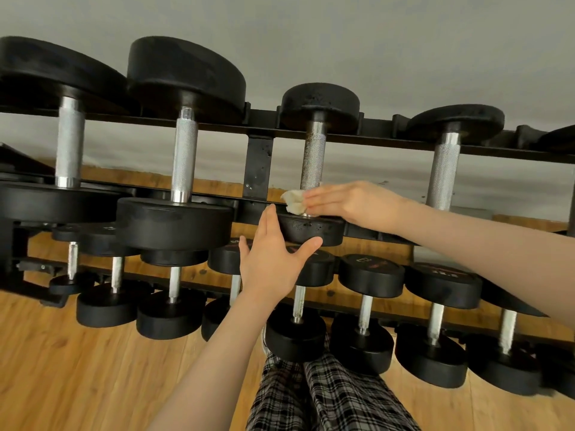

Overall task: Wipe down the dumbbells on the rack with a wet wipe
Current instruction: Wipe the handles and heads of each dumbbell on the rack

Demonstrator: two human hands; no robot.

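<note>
— Where is the wet wipe [294, 202]?
— Under the flat fingers of the right hand [351, 203], on the near end of a top-row dumbbell [312, 169] on the rack [258, 163].
— And the left hand [273, 262]?
— Its grip is open, fingers spread around that black end.

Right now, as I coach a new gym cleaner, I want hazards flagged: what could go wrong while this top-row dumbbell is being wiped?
1. The left hand only braces the front head of the dumbbell; a hard push might shift it on the rack.
2. The right hand presses the wipe flat beside the handle; fingers could get pinched there.
3. The person's legs are below; a slipping dumbbell might strike them.
</note>
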